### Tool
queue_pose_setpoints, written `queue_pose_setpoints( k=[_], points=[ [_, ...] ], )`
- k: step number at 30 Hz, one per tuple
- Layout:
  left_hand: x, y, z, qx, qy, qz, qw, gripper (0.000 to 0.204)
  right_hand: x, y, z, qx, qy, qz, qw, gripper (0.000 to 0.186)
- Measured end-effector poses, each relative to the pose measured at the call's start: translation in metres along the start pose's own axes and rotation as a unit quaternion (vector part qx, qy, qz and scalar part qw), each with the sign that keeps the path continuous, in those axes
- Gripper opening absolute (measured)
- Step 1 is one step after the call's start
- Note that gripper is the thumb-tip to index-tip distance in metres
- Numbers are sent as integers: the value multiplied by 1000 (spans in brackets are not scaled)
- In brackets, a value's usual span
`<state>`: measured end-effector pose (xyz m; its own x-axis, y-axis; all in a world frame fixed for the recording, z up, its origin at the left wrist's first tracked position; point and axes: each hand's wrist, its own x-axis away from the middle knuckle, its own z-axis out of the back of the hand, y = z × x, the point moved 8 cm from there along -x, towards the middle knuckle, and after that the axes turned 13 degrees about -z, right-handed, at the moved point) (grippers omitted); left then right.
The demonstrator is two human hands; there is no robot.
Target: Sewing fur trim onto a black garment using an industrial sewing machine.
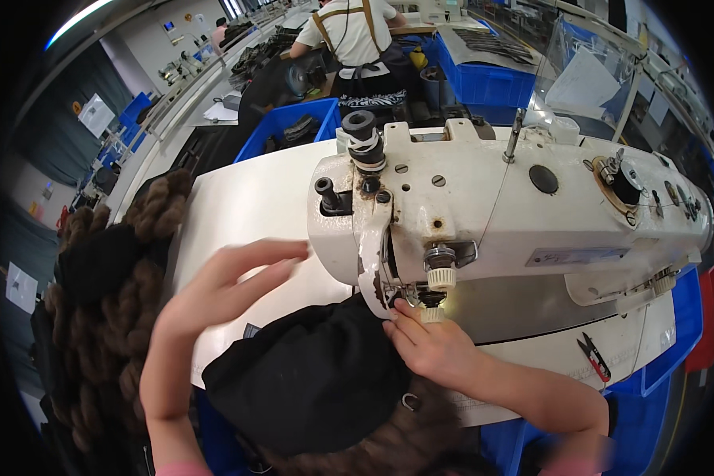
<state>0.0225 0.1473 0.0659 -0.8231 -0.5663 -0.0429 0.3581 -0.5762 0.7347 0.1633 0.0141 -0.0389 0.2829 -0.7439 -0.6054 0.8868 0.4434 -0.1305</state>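
A black fabric cap point(301, 373) with brown curly hair or fur point(381, 432) beneath it lies over the front edge of the sewing table. Its far edge reaches the needle area of a white sewing machine point(484, 206). My right hand point(436, 349) is closed at that edge, fingertips bunched just below the presser parts; the machine head partly hides what they pinch. My left hand point(234, 278) is raised to the left of the machine head, fingers stretched out and slightly blurred, with nothing in it.
Red-handled thread snips point(593, 357) lie on the table at right. Brown braided hair pieces with black caps point(111, 317) are heaped at left. Blue bins point(492, 75) stand behind, and another person point(357, 36) sits ahead, facing away.
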Motion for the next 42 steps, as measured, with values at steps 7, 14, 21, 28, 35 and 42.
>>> queue_pose_setpoints(
  k=[7,14,21,28,35,42],
  points=[
    [58,72,-132,-331,-75,-234,911,55,-6,2,1,21,19,1,1000,26],
    [-3,-19,-64,-219,18,-129,967,22,0,-3,-16,-64,-98,-47,992,42],
    [-7,23,-107,-285,-58,-394,872,31,2,-13,-7,-4,-51,8,999,22],
    [-16,-1,-110,-257,-163,-178,936,26,6,-18,-2,-11,-59,17,998,25],
    [-17,-4,-110,-259,-141,-224,929,25,1,-16,10,-20,-80,-2,997,27],
    [-8,9,-112,-446,-154,-270,840,29,3,-14,12,-33,-22,7,999,29]
  ],
)
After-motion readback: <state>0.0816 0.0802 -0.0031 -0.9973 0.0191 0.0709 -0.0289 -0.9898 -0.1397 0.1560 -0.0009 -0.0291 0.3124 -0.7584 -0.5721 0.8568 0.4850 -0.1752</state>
